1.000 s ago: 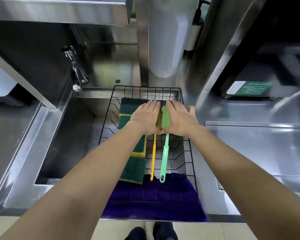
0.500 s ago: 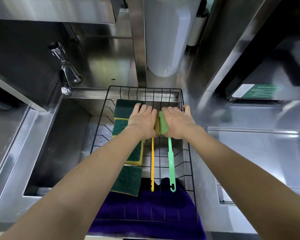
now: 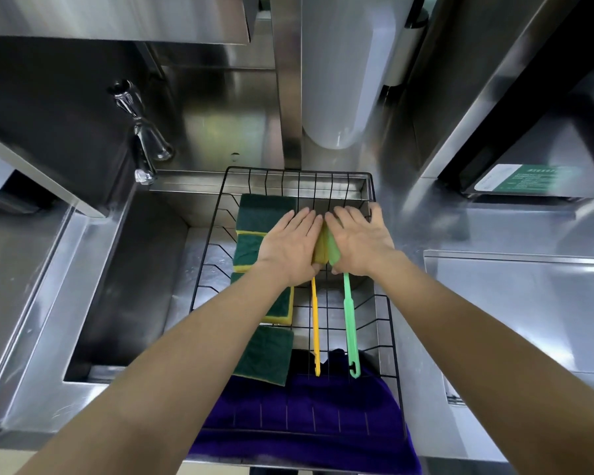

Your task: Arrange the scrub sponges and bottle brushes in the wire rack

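A black wire rack [image 3: 379, 305] sits over the sink's right side. Several green-and-yellow scrub sponges [image 3: 266, 212] lie in a column along its left side, the nearest one [image 3: 264, 354] at the front. Two bottle brushes lie side by side, handles toward me: a yellow brush [image 3: 315, 323] and a green brush [image 3: 350, 320]. My left hand [image 3: 288, 246] rests flat against the yellow brush head. My right hand [image 3: 362, 240] presses against the green brush head. Both hands squeeze the two heads together between them.
A purple cloth [image 3: 309, 416] lies under the rack's front end. The steel sink basin [image 3: 124, 286] opens to the left, with a faucet [image 3: 141, 135] behind it. A white cylinder [image 3: 336, 80] hangs above the rack. Steel counter [image 3: 515, 303] extends right.
The green brush's handle has swung right, so it now lies parallel to the yellow one. Both hands have stayed pressed on the brush heads. The camera has shifted slightly.
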